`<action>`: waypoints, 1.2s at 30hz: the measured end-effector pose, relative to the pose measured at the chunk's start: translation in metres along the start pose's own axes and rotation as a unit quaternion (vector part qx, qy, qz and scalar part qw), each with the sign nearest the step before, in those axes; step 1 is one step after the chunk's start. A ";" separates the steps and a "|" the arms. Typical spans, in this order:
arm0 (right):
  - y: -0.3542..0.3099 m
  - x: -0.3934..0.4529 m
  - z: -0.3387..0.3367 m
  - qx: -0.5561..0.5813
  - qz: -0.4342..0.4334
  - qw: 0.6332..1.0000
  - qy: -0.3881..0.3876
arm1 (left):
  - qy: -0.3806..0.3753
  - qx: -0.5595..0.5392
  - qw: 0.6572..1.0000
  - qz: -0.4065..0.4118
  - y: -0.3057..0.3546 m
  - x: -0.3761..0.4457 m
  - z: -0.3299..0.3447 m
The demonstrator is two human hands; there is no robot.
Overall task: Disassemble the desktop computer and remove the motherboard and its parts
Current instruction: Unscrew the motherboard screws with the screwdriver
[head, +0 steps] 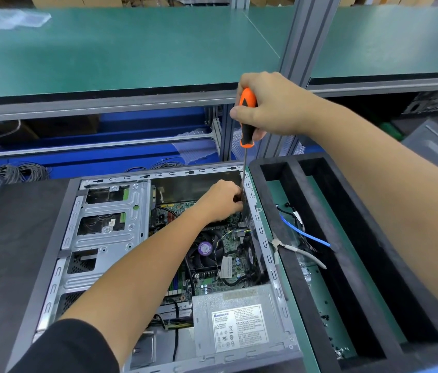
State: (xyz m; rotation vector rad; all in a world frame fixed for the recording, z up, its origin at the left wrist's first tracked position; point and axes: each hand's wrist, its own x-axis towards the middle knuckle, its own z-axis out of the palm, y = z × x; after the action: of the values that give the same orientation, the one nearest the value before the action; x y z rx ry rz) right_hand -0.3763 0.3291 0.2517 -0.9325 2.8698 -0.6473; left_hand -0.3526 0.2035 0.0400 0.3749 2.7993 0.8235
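An open desktop computer case lies on its side on the bench. Inside it I see the green motherboard, a black CPU fan with a purple sticker, and a grey power supply. My right hand grips the orange and black handle of a long screwdriver held upright above the case's far right corner. The shaft runs down to my left hand, whose curled fingers pinch it low down inside the case. The screwdriver tip is hidden behind that hand.
A black foam tray with long slots stands right of the case and holds a blue cable, white-handled cutters and several small screws. A green shelf on grey posts rises behind. Coiled wires lie at back left.
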 end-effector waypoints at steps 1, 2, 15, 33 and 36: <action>0.000 0.000 0.000 0.001 0.001 1.000 0.001 | 0.000 0.000 1.000 0.000 0.000 0.000 0.000; 0.000 0.000 0.000 0.002 0.001 1.000 0.001 | 0.000 0.001 1.000 -0.001 -0.001 0.000 0.000; -0.006 0.008 -0.012 -0.025 0.053 0.995 -0.083 | 0.000 0.006 1.000 -0.009 -0.001 -0.002 0.001; -0.016 0.019 -0.014 -0.116 0.050 0.980 -0.152 | -0.062 0.010 0.998 -0.015 -0.014 0.000 0.011; -0.013 0.018 -0.014 -0.106 0.040 0.982 -0.149 | -0.079 0.031 0.996 -0.019 -0.020 0.002 0.018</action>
State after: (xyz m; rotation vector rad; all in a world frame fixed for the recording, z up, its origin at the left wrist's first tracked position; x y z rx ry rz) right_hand -0.3861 0.3141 0.2710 -0.8465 2.7225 -0.1767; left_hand -0.3532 0.1973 0.0138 0.3784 2.6803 0.6680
